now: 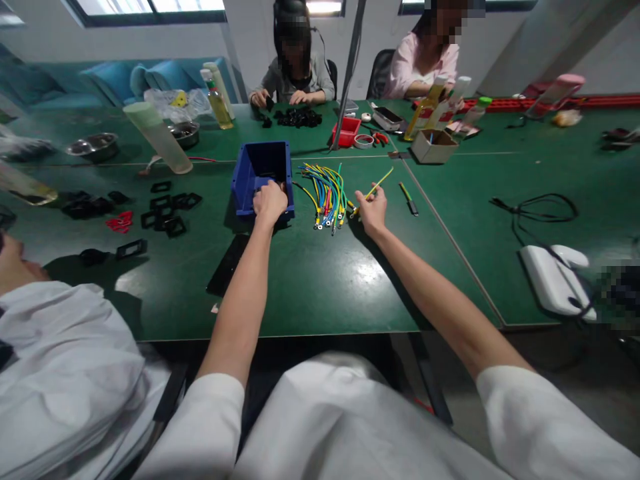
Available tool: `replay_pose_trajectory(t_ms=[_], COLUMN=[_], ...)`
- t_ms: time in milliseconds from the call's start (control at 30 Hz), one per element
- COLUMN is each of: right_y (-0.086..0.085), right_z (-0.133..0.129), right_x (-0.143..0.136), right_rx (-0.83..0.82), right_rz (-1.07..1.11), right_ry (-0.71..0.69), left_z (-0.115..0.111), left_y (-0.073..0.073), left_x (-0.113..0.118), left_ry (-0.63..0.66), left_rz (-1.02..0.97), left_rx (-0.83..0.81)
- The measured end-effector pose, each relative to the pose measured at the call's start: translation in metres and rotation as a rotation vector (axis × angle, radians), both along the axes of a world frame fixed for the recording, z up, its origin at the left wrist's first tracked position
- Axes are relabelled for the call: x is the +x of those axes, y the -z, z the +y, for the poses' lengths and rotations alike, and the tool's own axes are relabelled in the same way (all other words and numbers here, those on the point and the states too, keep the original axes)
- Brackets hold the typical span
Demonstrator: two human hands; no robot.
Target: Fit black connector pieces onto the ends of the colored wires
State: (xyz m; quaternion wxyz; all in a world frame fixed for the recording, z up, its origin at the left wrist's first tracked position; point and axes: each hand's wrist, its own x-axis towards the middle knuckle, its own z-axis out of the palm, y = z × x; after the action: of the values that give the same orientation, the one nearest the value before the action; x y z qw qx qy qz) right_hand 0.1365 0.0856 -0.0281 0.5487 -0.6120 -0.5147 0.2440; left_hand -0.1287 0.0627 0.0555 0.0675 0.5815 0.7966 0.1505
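Head camera looks down on the green table (320, 287), and I take the blue bin (262, 175) as my landmark. My left hand (269, 202) rests over the near rim of this bin, fingers curled down into it; what they grip I cannot tell. My right hand (373, 211) is to the right of the bin and pinches one yellow wire (379, 185) between thumb and fingers, the wire pointing up and away from me. Between the bin and this hand lies a bundle of coloured wires (326, 192), flat on the table. Left of the bin are several black frames (167, 210) and small red parts (120, 221). Behind the bin, a person in grey (295, 83) handles black pieces.
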Motion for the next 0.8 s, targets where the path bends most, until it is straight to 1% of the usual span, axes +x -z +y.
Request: replay_pose_trajectory(t_ms=[133, 367, 467, 600, 700, 800], right_y=[-0.003, -0.010, -0.012, -0.013, -0.014, -0.012], right_z=[-0.017, -0.045, -0.051, -0.054, -0.056, -0.056], right_x=[-0.004, -0.011, -0.015, -0.020, -0.022, -0.021], right_rx=[-0.034, -0.073, -0.059, -0.059, -0.045, -0.018], right_rz=[0.265, 0.521, 0.511, 0.378, 0.338, 0.349], right_ry=[-0.130, -0.208, -0.258, -0.349, -0.377, -0.371], left_z=[0.001, 0.000, 0.001, 0.002, 0.003, 0.003], left_y=[0.002, 0.008, 0.012, 0.016, 0.017, 0.018], left_x=[-0.002, -0.007, -0.008, -0.008, -0.009, -0.009], left_ry=[0.034, 0.018, 0.028, 0.053, 0.072, 0.083], left_rz=[-0.025, -0.061, -0.058, -0.037, -0.041, -0.060], left_rx=[0.003, 0.096, 0.128, 0.157, 0.171, 0.186])
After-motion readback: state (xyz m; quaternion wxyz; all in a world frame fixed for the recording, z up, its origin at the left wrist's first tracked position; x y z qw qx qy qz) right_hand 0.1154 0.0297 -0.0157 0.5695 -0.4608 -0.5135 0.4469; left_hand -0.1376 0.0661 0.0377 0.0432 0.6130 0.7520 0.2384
